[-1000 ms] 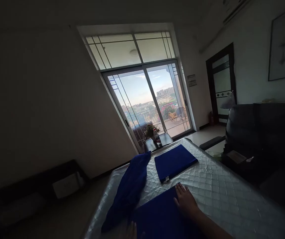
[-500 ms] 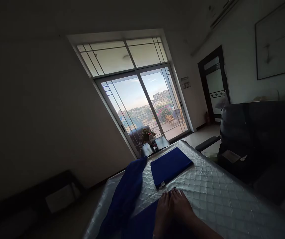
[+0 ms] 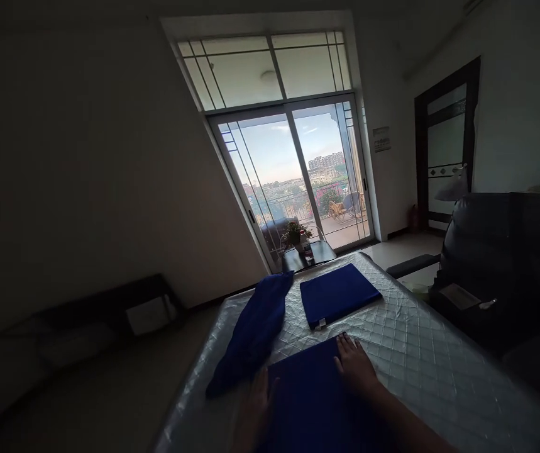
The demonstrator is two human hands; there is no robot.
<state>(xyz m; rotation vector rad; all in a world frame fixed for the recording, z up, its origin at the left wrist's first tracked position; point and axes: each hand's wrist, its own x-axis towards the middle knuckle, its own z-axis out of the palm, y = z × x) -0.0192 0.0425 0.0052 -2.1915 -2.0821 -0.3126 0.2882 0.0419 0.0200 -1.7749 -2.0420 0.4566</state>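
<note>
A dark blue piece of cloth point(image 3: 305, 396) lies spread flat and close to me, its lower part running out of view. My right hand point(image 3: 357, 365) rests flat on its far right corner, fingers stretched out. At the cloth's left edge is my left hand point(image 3: 253, 402), slightly blurred, thumb apart from the fingers and nothing seen in its grasp. Beyond them sits a neatly folded blue cloth point(image 3: 340, 296) with a white tag at its near corner. To the left, a loose, rumpled blue cloth point(image 3: 255, 330) stretches lengthwise.
Everything blue lies on a quilted, shiny silver-grey surface point(image 3: 420, 358). A small dark table point(image 3: 317, 253) with a plant point(image 3: 295, 234) and a bottle point(image 3: 306, 245) stands past its far end, before sliding glass doors. At right is a black armchair point(image 3: 496, 251).
My hands have parted from being side by side: the left moved to the cloth's left edge, the right stays at the far right corner. The near cloth shows wider, and the view has shifted.
</note>
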